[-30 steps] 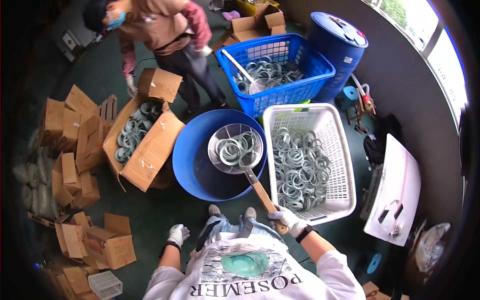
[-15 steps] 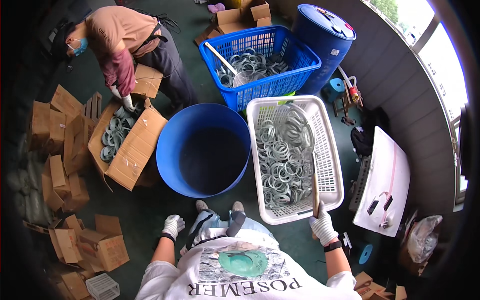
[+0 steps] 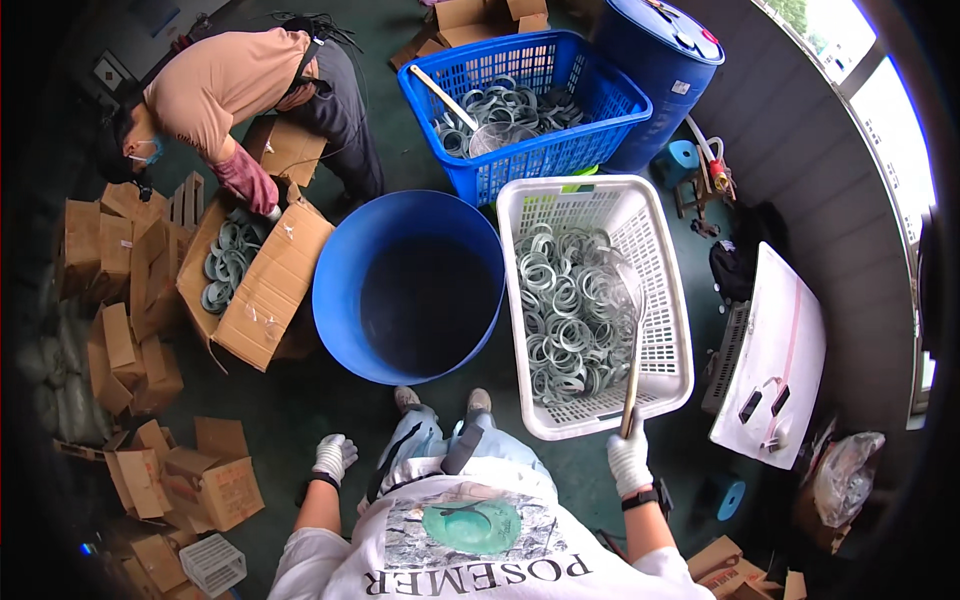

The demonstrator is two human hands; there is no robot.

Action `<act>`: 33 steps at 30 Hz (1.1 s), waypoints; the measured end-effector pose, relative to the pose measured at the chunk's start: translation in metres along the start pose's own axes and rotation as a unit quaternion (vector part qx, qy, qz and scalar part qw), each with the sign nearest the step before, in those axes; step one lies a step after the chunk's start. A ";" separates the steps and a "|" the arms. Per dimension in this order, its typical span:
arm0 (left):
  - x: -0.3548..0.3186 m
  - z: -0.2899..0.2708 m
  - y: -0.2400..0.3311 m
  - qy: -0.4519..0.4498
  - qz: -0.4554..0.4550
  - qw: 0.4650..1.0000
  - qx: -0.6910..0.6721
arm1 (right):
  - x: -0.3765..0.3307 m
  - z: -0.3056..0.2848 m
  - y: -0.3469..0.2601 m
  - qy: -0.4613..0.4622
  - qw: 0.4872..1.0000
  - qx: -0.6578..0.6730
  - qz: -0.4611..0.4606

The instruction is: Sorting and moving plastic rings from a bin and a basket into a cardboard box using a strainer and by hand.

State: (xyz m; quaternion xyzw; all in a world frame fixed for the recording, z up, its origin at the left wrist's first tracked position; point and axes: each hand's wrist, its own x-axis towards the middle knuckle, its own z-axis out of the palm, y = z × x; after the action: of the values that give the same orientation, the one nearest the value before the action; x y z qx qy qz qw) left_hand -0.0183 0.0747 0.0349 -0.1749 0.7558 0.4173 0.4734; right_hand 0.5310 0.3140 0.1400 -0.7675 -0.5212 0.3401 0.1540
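My right hand (image 3: 629,464), in a white knit glove, is closed round the wooden handle of a long mesh skimmer (image 3: 632,370). The skimmer's round wire head (image 3: 620,287) rests among grey-green rings (image 3: 565,318) piled in a white plastic basket (image 3: 672,300). That basket stands in front of me to the right. Beside my left thigh hangs my left hand (image 3: 334,456), also gloved, its fingers loosely apart with nothing in them. A round blue tub (image 3: 335,285) with a dark inside stands ahead of my feet, left of the basket.
A blue basket (image 3: 465,180) of similar rings holds a second skimmer (image 3: 445,97). Behind it is a blue drum (image 3: 660,90). At left, a person (image 3: 225,90) bends over an open carton (image 3: 270,290) of rings. Several cartons (image 3: 215,480) line the left; a white panel (image 3: 770,360) leans at right.
The skimmer's head has come lower and nearer, from the pile's far part to its right side. My right hand has drawn back slightly. The person at left has bent lower.
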 end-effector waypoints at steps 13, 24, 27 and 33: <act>-0.008 0.004 0.015 -0.007 0.011 1.000 0.007 | 0.004 0.151 0.074 -0.090 0.972 0.122 0.178; -0.018 0.001 0.018 0.002 0.008 1.000 0.023 | -0.016 0.183 0.070 -0.188 0.940 -0.060 0.277; -0.019 -0.005 0.018 0.007 0.014 1.000 0.024 | -0.013 0.194 0.082 -0.207 0.933 -0.073 0.284; -0.025 -0.020 0.021 0.032 0.011 0.999 0.028 | -0.006 0.221 0.106 -0.217 0.940 -0.074 0.254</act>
State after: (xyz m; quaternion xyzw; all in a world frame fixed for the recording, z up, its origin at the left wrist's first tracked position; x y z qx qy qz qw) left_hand -0.0310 0.0675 0.0704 -0.1667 0.7838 0.3951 0.4492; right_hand 0.4530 0.2392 -0.0797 -0.7910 -0.3533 0.4868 -0.1116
